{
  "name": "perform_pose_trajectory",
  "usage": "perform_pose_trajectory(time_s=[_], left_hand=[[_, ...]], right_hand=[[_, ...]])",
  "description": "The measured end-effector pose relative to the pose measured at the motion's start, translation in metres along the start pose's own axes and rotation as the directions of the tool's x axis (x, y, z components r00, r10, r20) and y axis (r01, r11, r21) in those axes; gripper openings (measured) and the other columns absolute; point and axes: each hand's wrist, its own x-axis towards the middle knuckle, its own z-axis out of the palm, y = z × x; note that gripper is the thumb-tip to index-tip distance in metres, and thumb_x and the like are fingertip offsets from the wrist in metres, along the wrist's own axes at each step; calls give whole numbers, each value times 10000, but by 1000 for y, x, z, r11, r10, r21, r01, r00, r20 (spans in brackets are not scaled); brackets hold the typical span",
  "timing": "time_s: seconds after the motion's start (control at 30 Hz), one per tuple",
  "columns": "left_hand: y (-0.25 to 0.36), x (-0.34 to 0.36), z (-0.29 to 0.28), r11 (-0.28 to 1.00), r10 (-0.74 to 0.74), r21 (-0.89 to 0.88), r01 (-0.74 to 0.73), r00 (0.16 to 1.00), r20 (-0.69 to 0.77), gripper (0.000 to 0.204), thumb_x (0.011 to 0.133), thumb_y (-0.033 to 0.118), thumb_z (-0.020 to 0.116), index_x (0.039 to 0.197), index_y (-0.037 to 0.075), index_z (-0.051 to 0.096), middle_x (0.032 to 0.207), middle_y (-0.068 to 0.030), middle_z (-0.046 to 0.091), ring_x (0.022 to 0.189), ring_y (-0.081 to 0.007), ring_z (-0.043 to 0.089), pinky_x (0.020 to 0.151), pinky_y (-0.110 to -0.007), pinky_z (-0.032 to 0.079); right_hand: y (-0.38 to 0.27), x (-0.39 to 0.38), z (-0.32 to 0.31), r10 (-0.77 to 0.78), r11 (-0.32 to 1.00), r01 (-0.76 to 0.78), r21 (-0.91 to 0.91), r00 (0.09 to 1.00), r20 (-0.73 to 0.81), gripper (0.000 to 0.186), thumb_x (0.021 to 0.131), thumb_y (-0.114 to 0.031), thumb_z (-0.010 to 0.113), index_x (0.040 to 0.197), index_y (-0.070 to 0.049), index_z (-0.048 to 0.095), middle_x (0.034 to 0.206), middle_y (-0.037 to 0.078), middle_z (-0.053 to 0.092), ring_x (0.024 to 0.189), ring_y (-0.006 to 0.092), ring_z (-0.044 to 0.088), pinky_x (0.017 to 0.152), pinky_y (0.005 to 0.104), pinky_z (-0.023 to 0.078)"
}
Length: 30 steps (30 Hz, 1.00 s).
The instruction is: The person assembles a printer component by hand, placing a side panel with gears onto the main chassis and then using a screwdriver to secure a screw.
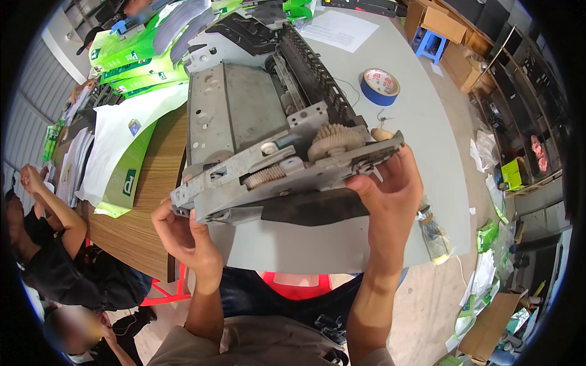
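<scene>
My left hand (183,235) cups the near-left corner and my right hand (387,186) clamps the right edge of a stripped printer chassis (268,128), lifted above the grey counter (421,122). It looks heavy and stiff; I'd grip the metal frame, not the fragile plastic gears (332,140).

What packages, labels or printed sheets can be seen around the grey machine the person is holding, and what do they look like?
Green and white packages: stacked at upper left, flat, bright green.
White and green sleeve: lying on the wooden table, left of the machine.
Paper sheet: white, flat on the grey table, at top.
Tape roll: blue, white-and-red label inside.
Cardboard boxes: brown, upper right.
</scene>
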Motion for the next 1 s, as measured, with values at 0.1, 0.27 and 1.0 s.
perform_pose_trajectory(time_s=[0.1,0.27,1.0], left_hand=[[1,1,1,999,26,-23,-26,999,18,505,934,330,668,1219,-18,439,1131,-120,562,1063,-192,529,942,-315,390],[2,3,-1,998,25,-66,-22,999,34,386,953,219,622,1190,-27,442,1146,-148,555,1076,-201,528,964,-334,383],[5,0,5,999,28,-39,-28,1000,7,268,959,89,590,1144,-40,444,1082,-143,547,1013,-191,550,909,-310,430]], right_hand=[[-2,-1,1,16,1000,-16,7,1000,-18,752,661,-111,892,1291,-4,495,1061,116,608,1006,194,614,896,331,521],[-3,-1,2,9,997,-9,75,1000,-1,775,672,-122,888,1320,-11,478,1076,122,604,1027,202,607,906,331,508],[5,-13,9,-178,984,179,-3,978,-113,442,743,129,759,1137,41,579,1079,80,608,996,170,592,857,324,529]])
